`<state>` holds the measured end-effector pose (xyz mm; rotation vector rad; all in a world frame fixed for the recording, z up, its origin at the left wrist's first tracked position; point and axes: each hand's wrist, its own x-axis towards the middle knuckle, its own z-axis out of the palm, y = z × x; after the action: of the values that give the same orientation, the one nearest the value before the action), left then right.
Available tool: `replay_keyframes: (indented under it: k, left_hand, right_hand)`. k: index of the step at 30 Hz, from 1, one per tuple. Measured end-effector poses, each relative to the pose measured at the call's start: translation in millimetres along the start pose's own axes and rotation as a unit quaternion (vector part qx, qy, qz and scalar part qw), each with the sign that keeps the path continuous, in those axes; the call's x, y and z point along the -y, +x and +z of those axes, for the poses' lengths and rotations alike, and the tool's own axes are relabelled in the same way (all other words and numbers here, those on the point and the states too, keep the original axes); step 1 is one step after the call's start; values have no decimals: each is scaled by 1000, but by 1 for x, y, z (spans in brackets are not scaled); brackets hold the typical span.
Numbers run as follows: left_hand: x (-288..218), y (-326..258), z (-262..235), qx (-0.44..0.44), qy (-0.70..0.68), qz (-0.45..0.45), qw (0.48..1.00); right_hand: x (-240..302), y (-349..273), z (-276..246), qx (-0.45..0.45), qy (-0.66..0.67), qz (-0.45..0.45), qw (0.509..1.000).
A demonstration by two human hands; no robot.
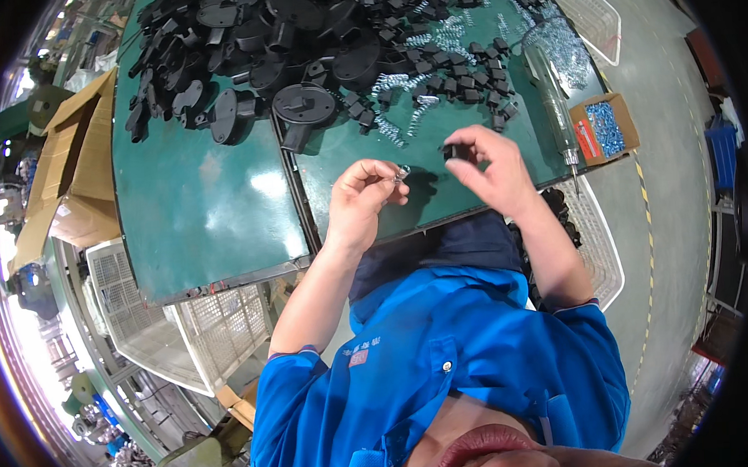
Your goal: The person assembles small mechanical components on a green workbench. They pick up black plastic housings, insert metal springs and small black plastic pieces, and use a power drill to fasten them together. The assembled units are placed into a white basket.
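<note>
A: What is being handled?

B: A small black plastic block (451, 152), pinched between thumb and fingertips of the right hand (490, 172), held just above the green tabletop (206, 207). The left hand (363, 202) is closed on a small metal spring (401, 173), gripped at its fingertips and pointing toward the block. The two parts are near each other but not touching.

A: So which step is this, in your view?

B: I judge it to be the joining of the spring to the block, with both parts picked up and brought close, but not yet fitted. The next move, I would say, calls for lining the end of the spring up with whatever seat the block has; that seat is too small to see here, so a careful, steady pinch on both parts matters.

A: What lies around the hands?

B: Further back on the tabletop there is a scatter of like black blocks (459, 75) mixed with loose springs (401, 86), and behind those a heap of larger round black housings (301, 103). To the right lies an electric screwdriver (552, 100), and beside it an open cardboard box of screws (605, 127). A white wire basket (595, 232) sits at the person's right side.
</note>
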<state>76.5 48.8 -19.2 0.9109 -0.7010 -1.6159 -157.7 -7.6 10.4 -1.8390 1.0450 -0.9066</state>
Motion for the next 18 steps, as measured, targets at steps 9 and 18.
replay_keyframes:
  k: [9, 18]
  left_hand:
    - [15, 5, 30, 38, 63, 82, 994]
    - [19, 1, 50, 38, 109, 53, 992]
  right_hand:
    - [11, -19, -4, -8, -71, -127, 989]
    - [10, -32, -3, -33, -156, -141, 977]
